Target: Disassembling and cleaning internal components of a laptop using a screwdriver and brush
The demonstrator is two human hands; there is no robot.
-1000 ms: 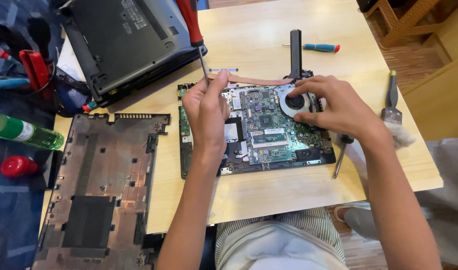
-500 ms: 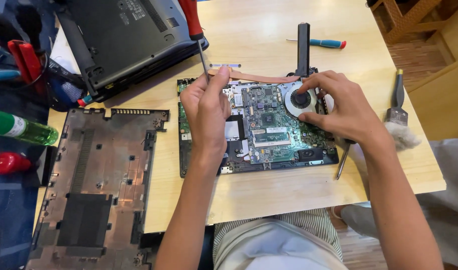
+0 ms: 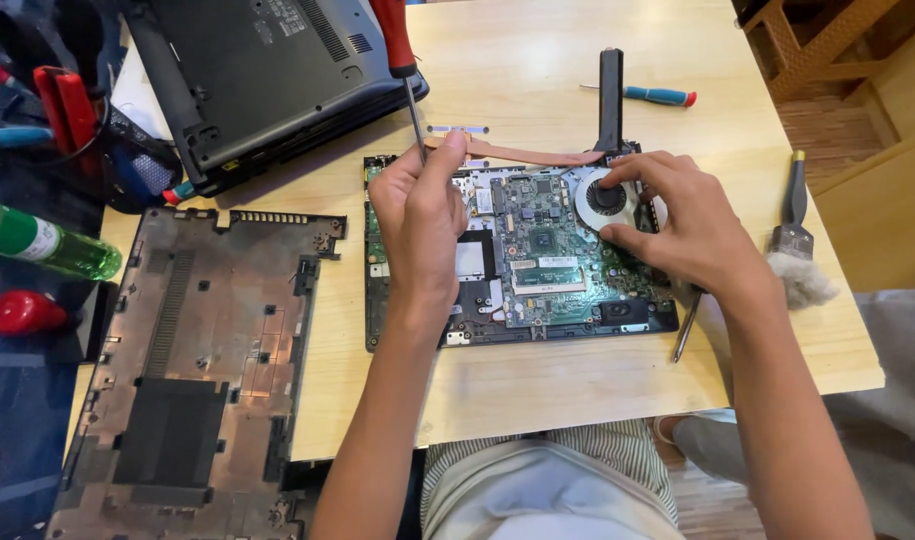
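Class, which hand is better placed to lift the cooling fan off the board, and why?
Probably the right hand: its fingers already rest around the fan. The left hand holds a screwdriver at the board's far edge.

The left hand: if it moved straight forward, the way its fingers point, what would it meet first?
The left hand points away from the person. Just ahead its fingers would probably first meet the copper heat pipe, then the closed black laptop. Depth is hard to judge.
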